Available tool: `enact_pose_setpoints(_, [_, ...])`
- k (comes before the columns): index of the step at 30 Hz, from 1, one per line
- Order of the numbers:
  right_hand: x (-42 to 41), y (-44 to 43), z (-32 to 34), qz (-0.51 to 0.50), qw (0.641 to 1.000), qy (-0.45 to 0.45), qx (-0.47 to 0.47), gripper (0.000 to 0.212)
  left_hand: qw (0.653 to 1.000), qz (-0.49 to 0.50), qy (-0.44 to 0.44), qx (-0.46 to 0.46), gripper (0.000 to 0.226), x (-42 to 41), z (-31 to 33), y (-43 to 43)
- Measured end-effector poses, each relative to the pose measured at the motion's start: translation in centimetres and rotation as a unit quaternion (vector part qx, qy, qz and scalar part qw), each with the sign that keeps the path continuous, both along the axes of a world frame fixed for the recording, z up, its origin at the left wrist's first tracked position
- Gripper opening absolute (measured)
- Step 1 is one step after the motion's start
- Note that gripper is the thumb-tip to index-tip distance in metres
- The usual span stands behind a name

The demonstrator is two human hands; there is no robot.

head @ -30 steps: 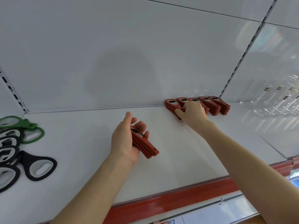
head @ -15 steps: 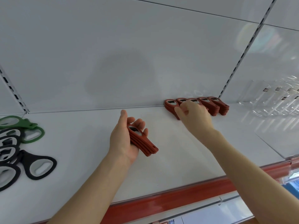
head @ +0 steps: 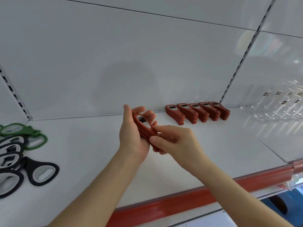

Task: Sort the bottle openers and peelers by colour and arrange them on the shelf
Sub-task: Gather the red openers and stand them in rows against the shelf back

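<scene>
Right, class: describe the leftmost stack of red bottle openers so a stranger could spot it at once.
On the white shelf, follow the back wall to the row of five stacks of red bottle openers. The leftmost stack alone has bare shelf on its left and a neighbour only rightward.

The centre stack of bottle openers [head: 145,131] is brick red, and its top piece has a silver-and-black inset. The five stacks [head: 188,113] at 2 o'clock are the same red with pale metal insets. Green openers [head: 32,131] lie at 9 o'clock, and black openers [head: 27,167] with light grey inners lie at 8 o'clock. The shelf [head: 82,161] is white and its front strip [head: 180,201] is orange-red.
</scene>
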State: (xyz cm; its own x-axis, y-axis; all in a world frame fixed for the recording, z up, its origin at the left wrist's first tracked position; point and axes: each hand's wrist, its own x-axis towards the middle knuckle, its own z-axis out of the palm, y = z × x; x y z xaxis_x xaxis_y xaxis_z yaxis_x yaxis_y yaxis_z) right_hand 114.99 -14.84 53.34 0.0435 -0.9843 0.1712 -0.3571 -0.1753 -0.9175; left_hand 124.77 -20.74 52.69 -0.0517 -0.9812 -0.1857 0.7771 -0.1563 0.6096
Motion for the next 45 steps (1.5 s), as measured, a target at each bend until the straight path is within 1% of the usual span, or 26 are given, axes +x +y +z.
enact_pose_setpoints(5, [-0.5, 0.2, 0.2, -0.029, 1.000, -0.004, 0.010, 0.025, 0.999, -0.031, -0.014, 0.008, 0.040, -0.3, 0.7, -0.5])
enact_pose_setpoints(8, [-0.9, 0.3, 0.5, -0.050, 0.999, -0.020, -0.001, 0.030, 0.998, -0.059, -0.023, -0.012, 0.040, -0.7, 0.9, -0.7])
enact_pose_setpoints(11, [-1.9, 0.5, 1.0, -0.074, 0.996, -0.050, -0.010, 0.039, 0.989, -0.125, -0.062, -0.049, 0.036, -0.8, 0.9, -0.7])
enact_pose_setpoints(14, [-3.5, 0.3, 0.8, -0.104, 0.994, -0.043, -0.014, 0.045, 0.973, -0.179, -0.115, -0.090, 0.026, -1.1, 0.4, -0.5])
enact_pose_setpoints(16, [-4.5, 0.2, 0.5, -0.117, 0.993, 0.001, -0.011, 0.045, 0.967, -0.195, -0.126, -0.101, 0.024, -1.8, 0.2, -0.5])
enact_pose_setpoints(17, [-4.9, 0.1, 0.4, -0.119, 0.992, 0.031, -0.007, 0.042, 0.967, -0.199, -0.131, -0.095, 0.025, -2.3, 0.2, -0.6])
enact_pose_setpoints(19, [-5.8, 0.0, 0.3, -0.118, 0.990, 0.078, 0.004, 0.028, 0.967, -0.199, -0.140, -0.069, 0.028, -3.3, 0.0, -1.0])
enact_pose_setpoints(22, [-7.0, -0.2, 0.5, -0.128, 0.980, 0.155, -0.006, 0.013, 0.968, -0.201, -0.145, -0.039, 0.032, -5.0, -0.1, -1.6])
enact_pose_setpoints(23, [-7.3, -0.3, 0.6, -0.134, 0.972, 0.194, -0.008, 0.012, 0.967, -0.203, -0.150, -0.033, 0.032, -5.5, -0.2, -1.7])
enact_pose_setpoints(25, [-8.1, -0.7, 0.7, -0.138, 0.958, 0.253, -0.004, 0.016, 0.966, -0.203, -0.155, -0.025, 0.033, -6.5, -0.3, -2.0])
enact_pose_setpoints(28, [-9.3, -1.2, 0.7, -0.134, 0.947, 0.291, -0.006, 0.017, 0.964, -0.214, -0.155, -0.020, 0.031, -7.5, -0.5, -2.4])
enact_pose_setpoints(33, [-11.5, -2.3, 0.6, -0.116, 0.961, 0.252, -0.005, 0.020, 0.959, -0.216, -0.180, -0.028, 0.030, -8.8, -0.7, -3.1])
enact_pose_setpoints(35, [-12.2, -2.8, 0.5, -0.108, 0.967, 0.231, -0.010, 0.017, 0.961, -0.213, -0.174, -0.029, 0.029, -9.2, -0.7, -3.4])
enact_pose_setpoints(39, [-13.3, -3.5, 0.8, -0.130, 0.974, 0.185, -0.022, 0.013, 0.962, -0.216, -0.161, -0.038, 0.025, -9.6, -0.5, -3.9])
enact_pose_setpoints(43, [-15.3, -5.6, 1.6, -0.197, 0.961, 0.192, -0.033, 0.012, 0.965, -0.222, -0.135, -0.028, 0.024, -9.8, 0.0, -4.3])
enact_pose_setpoints(45, [-16.6, -7.7, 1.6, -0.236, 0.941, 0.243, -0.019, 0.015, 0.966, -0.222, -0.135, -0.019, 0.023, -9.6, 0.0, -4.4])
